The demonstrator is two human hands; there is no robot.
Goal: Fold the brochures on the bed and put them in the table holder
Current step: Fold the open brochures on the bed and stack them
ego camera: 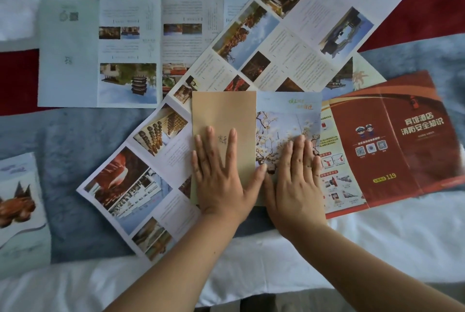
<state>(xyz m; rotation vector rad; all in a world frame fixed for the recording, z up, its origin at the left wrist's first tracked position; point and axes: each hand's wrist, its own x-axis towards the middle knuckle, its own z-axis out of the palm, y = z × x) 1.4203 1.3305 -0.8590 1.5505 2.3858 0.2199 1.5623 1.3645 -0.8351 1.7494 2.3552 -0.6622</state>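
A rumpled white bed with a grey-blue throw and a strip of red cloth is littered with unfolded brochures. The one in hand, the tan-panelled brochure, lies near the bed's front edge, and everything else fans out around it. Its tan flap is laid over to the left, with a blossom-photo panel showing to the right.

The left hand lies flat on the tan flap, fingers spread, gripping nothing. The right hand lies flat just beside it on the blossom panel, likewise open and pressing down; the two thumbs almost meet at the crease between the panels.

Left of that brochure and partly under it sprawls a long photo brochure; right of it sits a red fire-safety leaflet; beyond it lie a pale blue sheet and another long photo strip.

To my eye this is mid-fold: one flap is down and being flattened. The next move would call for bringing the blossom panel over squarely and creasing it. The table holder is nowhere in view.
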